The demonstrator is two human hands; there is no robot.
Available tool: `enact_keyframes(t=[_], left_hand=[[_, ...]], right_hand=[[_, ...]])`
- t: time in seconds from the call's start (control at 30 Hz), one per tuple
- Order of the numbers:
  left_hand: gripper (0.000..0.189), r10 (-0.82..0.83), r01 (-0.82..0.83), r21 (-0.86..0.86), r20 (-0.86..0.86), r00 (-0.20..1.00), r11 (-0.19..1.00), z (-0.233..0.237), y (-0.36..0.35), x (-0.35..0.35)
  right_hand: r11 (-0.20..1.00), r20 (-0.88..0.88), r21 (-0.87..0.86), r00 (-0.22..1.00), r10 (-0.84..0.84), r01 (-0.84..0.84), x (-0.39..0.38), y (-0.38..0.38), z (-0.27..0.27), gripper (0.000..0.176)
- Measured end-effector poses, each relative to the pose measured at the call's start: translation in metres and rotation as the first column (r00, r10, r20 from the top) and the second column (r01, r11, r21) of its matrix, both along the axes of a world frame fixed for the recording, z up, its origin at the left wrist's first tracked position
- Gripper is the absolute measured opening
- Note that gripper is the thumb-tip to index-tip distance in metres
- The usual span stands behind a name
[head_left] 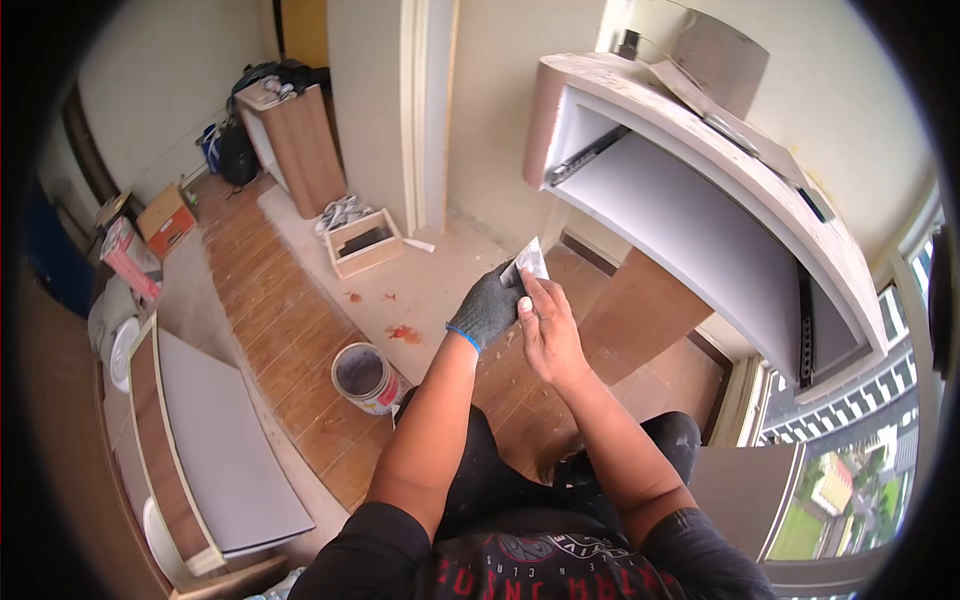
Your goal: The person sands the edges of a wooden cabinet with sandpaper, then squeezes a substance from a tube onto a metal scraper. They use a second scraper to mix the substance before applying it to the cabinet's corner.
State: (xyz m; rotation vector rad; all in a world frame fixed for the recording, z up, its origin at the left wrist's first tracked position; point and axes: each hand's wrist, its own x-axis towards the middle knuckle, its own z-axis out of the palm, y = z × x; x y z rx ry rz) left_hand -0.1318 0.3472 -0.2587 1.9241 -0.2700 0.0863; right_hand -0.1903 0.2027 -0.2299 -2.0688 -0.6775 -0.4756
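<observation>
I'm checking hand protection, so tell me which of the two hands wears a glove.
The left hand: it wears a dark grey glove with a blue edge at the wrist, while the right hand is bare.

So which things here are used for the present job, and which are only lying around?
In the job:
- pale pointed piece, in the gloved left hand, right hand at it
- probably the open bucket and the curved cabinet

Seemingly just lying about:
- shallow wooden box
- orange-and-brown cardboard box
- black bag
</observation>
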Motion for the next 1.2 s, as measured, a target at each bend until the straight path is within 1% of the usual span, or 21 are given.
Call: enact_keyframes(t=[0.03, 0.07, 0.13, 0.2, 0.27, 0.3, 0.37, 0.4, 0.5, 0.6, 0.63, 0.73, 0.77, 0.87, 0.9, 0.93, 1.0, 1.03, 1.1, 1.13, 1.2], left_hand=[[0.041, -0.043, 0.046, -0.021, 0.118, 0.992, 0.999, -0.018, -0.015, 0.008], [0.041, -0.051, 0.055, -0.025, 0.153, 0.987, 0.998, -0.037, -0.029, 0.014], [0.041, -0.054, 0.063, -0.036, 0.213, 0.976, 0.997, -0.065, -0.05, 0.017], [0.038, -0.088, 0.112, -0.154, 0.154, 0.984, 0.982, -0.081, -0.061, 0.022], [0.036, -0.146, 0.15, -0.296, 0.035, 0.989, 0.943, -0.067, -0.063, 0.015], [0.036, -0.172, 0.17, -0.411, 0.033, 0.985, 0.895, -0.068, -0.064, 0.017], [0.038, -0.067, 0.085, -0.063, 0.24, 0.968, 0.994, -0.068, -0.062, 0.016], [0.039, -0.046, 0.009, 0.109, 0.351, 0.935, 0.994, -0.068, -0.061, 0.017], [0.042, -0.045, 0.038, 0.04, 0.203, 0.978, 0.998, -0.055, -0.067, 0.009], [0.044, -0.065, 0.096, -0.131, 0.222, 0.973, 0.987, -0.063, -0.067, 0.005], [0.043, -0.053, 0.085, -0.305, 0.11, 0.992, 0.949, -0.065, -0.068, 0.005], [0.044, -0.02, 0.023, -0.02, 0.13, 0.991, 1.0, -0.069, -0.07, 0.017], [0.044, -0.076, 0.026, 0.166, 0.299, 0.951, 0.986, -0.077, -0.074, 0.023], [0.045, -0.1, 0.072, 0.106, 0.283, 0.954, 0.992, -0.073, -0.09, 0.014], [0.045, -0.126, 0.085, 0.155, 0.278, 0.952, 0.984, -0.068, -0.088, -0.002], [0.043, -0.065, 0.052, 0.063, 0.231, 0.971, 0.997, -0.06, -0.085, -0.008], [0.039, 0.056, -0.039, -0.127, 0.127, 0.99, 0.991, -0.051, -0.08, -0.009], [0.04, 0.076, -0.073, -0.023, 0.171, 0.982, 0.997, -0.054, -0.076, -0.001], [0.043, -0.058, 0.042, 0.077, 0.216, 0.975, 0.996, -0.069, -0.084, 0.003], [0.043, -0.089, 0.073, 0.09, 0.196, 0.977, 0.993, -0.062, -0.083, 0.002], [0.04, -0.111, 0.104, 0.068, 0.11, 0.988, 0.992, -0.049, -0.078, -0.002]], right_hand=[[1.0, 0.0, -0.006, 1.0, -0.027, 0.027, 0.003, -0.011, -0.004, 0.044], [0.998, -0.006, -0.001, 0.998, -0.062, 0.062, 0.005, -0.019, -0.009, 0.044], [0.994, -0.128, 0.006, 0.986, -0.109, 0.111, 0.014, -0.028, -0.025, 0.045], [0.985, -0.115, 0.021, 0.979, -0.169, 0.172, 0.021, -0.03, -0.04, 0.048], [0.971, -0.089, 0.008, 0.967, -0.237, 0.239, 0.019, -0.024, -0.04, 0.049], [0.966, -0.107, 0.037, 0.962, -0.25, 0.256, 0.025, -0.021, -0.043, 0.049], [0.965, -0.161, 0.073, 0.958, -0.239, 0.253, 0.034, -0.02, -0.045, 0.048], [0.963, -0.186, 0.091, 0.954, -0.234, 0.253, 0.039, -0.021, -0.046, 0.048], [0.962, -0.176, 0.116, 0.958, -0.226, 0.248, 0.059, -0.033, -0.05, 0.054], [0.941, -0.273, 0.208, 0.94, -0.206, 0.267, 0.074, -0.054, -0.051, 0.056], [0.945, -0.238, 0.189, 0.946, -0.219, 0.266, 0.069, -0.055, -0.044, 0.054], [0.983, -0.132, 0.062, 0.977, -0.164, 0.174, 0.047, -0.046, -0.039, 0.049], [0.978, -0.148, 0.092, 0.974, -0.173, 0.188, 0.045, -0.039, -0.042, 0.046], [0.95, -0.107, 0.076, 0.949, -0.295, 0.304, 0.067, -0.051, -0.044, 0.046], [0.946, -0.136, 0.096, 0.945, -0.296, 0.31, 0.079, -0.06, -0.049, 0.049], [0.931, -0.347, 0.169, 0.903, -0.252, 0.325, 0.083, -0.068, -0.046, 0.053], [0.917, -0.355, 0.237, 0.907, -0.225, 0.32, 0.082, -0.074, -0.048, 0.056], [0.933, -0.332, 0.226, 0.922, -0.197, 0.281, 0.082, -0.072, -0.054, 0.057], [0.956, -0.295, 0.206, 0.945, -0.143, 0.209, 0.076, -0.063, -0.073, 0.058], [0.962, -0.425, 0.157, 0.895, -0.138, 0.223, 0.064, -0.053, -0.062, 0.063], [0.949, -0.517, 0.281, 0.856, 0.023, 0.144, 0.065, -0.061, -0.057, 0.071]])
